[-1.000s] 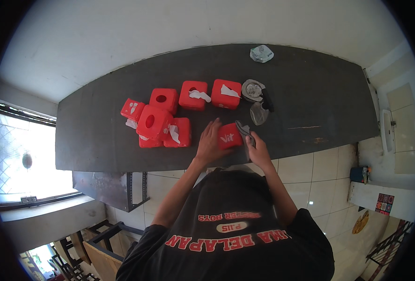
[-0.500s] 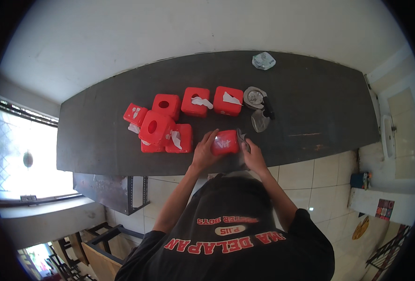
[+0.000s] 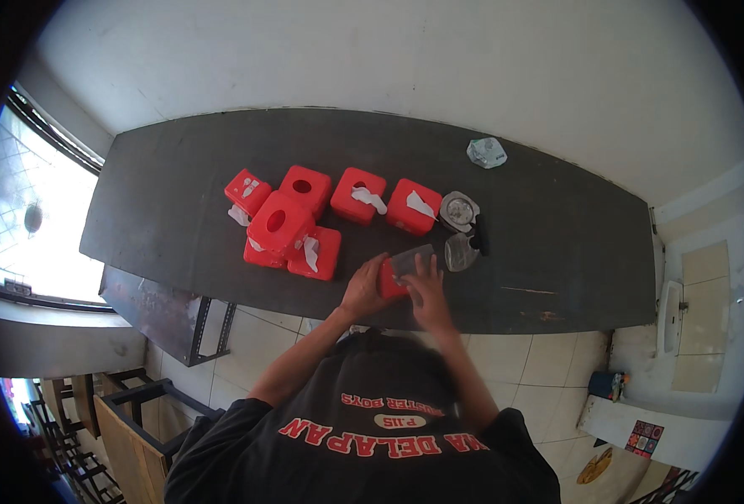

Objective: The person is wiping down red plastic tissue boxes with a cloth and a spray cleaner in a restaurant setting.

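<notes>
A dark grey desk (image 3: 573,227) spans the middle of the frame, its far edge bowed (the wide lens bends it), with a pale scratch (image 3: 529,290) at the lower right. Red tissue boxes (image 3: 321,195) sit left of centre, some with white tissue (image 3: 370,199) poking out. Right of centre, a round grey container (image 3: 458,212) and a clear vessel (image 3: 462,254) lie close together; a crumpled packet (image 3: 487,152) rests at the upper right.

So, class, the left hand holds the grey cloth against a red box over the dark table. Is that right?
Not quite: the head view shows the right hand holding the grey cloth against the red box over the dark table.
</notes>
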Tool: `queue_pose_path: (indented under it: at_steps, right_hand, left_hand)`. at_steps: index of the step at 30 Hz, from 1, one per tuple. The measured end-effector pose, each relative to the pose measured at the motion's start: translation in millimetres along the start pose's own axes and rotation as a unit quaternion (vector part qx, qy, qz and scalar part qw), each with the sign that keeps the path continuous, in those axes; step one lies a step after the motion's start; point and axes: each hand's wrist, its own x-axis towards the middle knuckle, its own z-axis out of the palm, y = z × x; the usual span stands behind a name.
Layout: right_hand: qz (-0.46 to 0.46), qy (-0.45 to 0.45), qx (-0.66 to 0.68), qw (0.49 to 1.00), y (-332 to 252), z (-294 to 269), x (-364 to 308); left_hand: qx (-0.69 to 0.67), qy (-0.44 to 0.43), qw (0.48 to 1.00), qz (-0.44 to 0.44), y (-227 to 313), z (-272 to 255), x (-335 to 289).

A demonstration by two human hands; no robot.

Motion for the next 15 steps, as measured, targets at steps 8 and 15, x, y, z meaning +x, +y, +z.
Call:
queue_pose_path:
  at_steps: [8,15]
  right_hand:
    - [-0.034,-0.114,0.049,0.992,4,-41,-39]
    - [0.289,0.247,0.492,0.783,58,-29,-43]
  left_hand:
    - [0.097,-0.011,0.995,0.002,5,-3,-2]
    - [-0.028,-0.03,0.999,-0.036,11,-6,-6]
